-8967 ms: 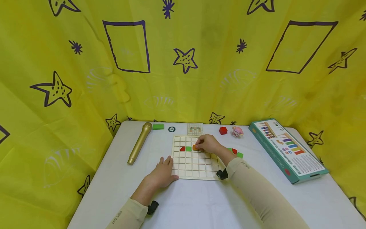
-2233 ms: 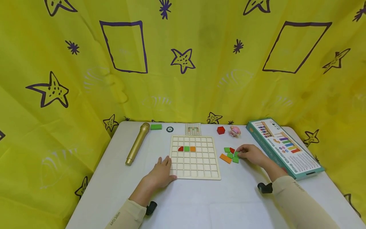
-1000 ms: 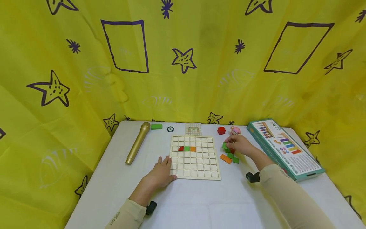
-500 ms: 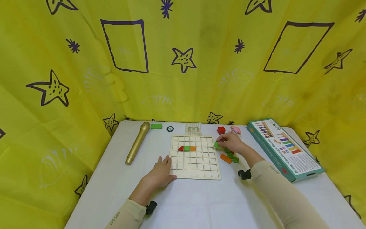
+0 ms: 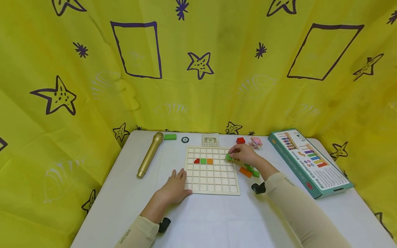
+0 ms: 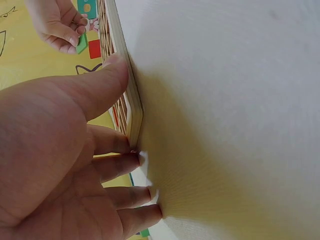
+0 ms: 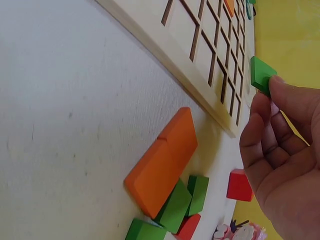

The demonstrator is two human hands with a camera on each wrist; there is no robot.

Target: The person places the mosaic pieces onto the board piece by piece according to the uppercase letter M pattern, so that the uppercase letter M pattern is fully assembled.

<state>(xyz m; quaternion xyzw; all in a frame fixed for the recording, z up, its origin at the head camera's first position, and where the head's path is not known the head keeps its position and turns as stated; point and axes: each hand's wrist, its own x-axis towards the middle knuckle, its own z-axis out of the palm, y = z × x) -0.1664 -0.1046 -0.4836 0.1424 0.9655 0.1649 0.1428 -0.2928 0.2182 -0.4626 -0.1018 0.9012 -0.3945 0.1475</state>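
Observation:
My right hand [image 5: 245,154] pinches a green square tile [image 7: 261,75] between thumb and fingertips, over the upper right of the wooden grid board [image 5: 212,177]. A red quarter-round tile [image 5: 196,161], a green tile [image 5: 203,161] and an orange tile [image 5: 210,161] lie side by side in one row of the board. At the board's lower left corner rests my left hand [image 5: 172,189]. In the left wrist view its thumb touches the board's edge, while its extended fingers reach the tabletop. Two orange tiles [image 7: 165,160] lie right of the board, among green tiles [image 7: 172,205] and a red piece [image 7: 187,227].
Behind the board lies a printed grid card [image 5: 210,140]. A gold microphone [image 5: 150,155], a green block [image 5: 170,137] and a small round disc [image 5: 185,140] are at the left. Rightward are a red block [image 5: 240,140], a pink toy [image 5: 256,142] and a game box [image 5: 310,162].
My right hand let go of the orange tile on the board and went right to the loose tiles. It took a green tile and carried it left over the board. My left hand stayed put.

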